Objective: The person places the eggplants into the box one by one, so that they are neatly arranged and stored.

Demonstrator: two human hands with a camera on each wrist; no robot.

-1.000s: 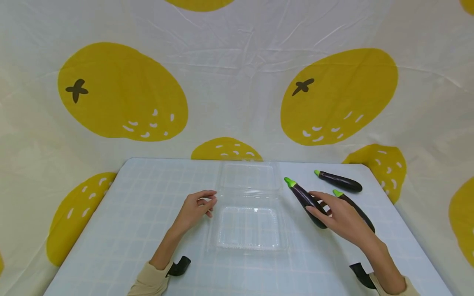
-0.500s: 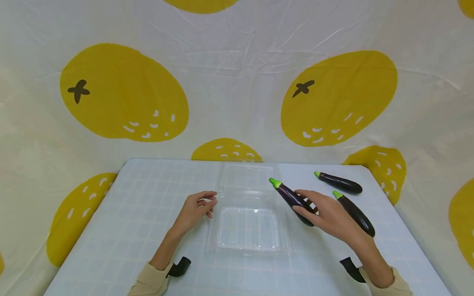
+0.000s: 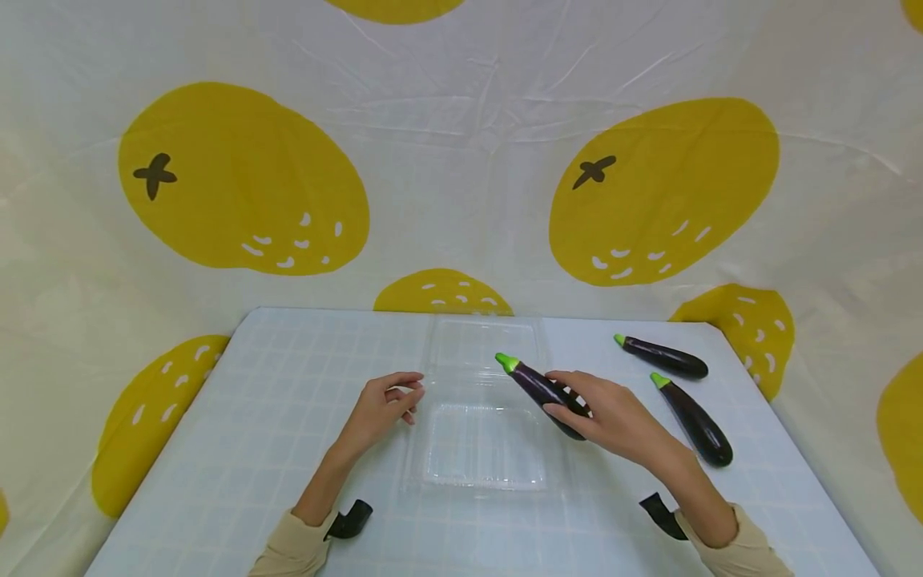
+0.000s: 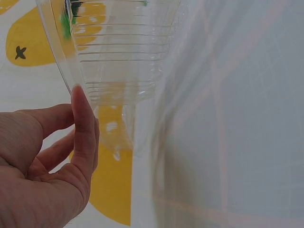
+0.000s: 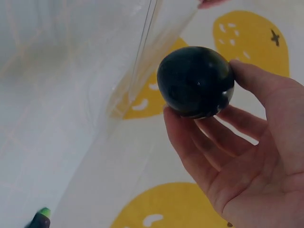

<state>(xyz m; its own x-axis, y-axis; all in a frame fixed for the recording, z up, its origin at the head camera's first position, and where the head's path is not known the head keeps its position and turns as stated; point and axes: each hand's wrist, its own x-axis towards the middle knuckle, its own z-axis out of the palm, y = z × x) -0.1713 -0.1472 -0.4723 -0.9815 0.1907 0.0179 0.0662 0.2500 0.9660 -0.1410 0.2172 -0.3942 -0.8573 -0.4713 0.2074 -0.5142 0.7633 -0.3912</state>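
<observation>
My right hand grips a dark purple eggplant between thumb and fingers, its green stem end pointing to the far left. In the right wrist view the rounded end of that eggplant faces the camera. It is held over the right part of a clear plastic clamshell container, whose lid lies folded back on the far side. Beside the container's left rim is my left hand, fingers loosely bent. In the left wrist view a fingertip is right at the container's rim.
Two more eggplants lie on the table's right side, one farther back and one nearer. The light checked table ends at a white backdrop with large yellow fruit prints.
My right hand has carried the eggplant leftward, from beside the container to over its right part. The left hand has stayed in place, and so have the two other eggplants.
</observation>
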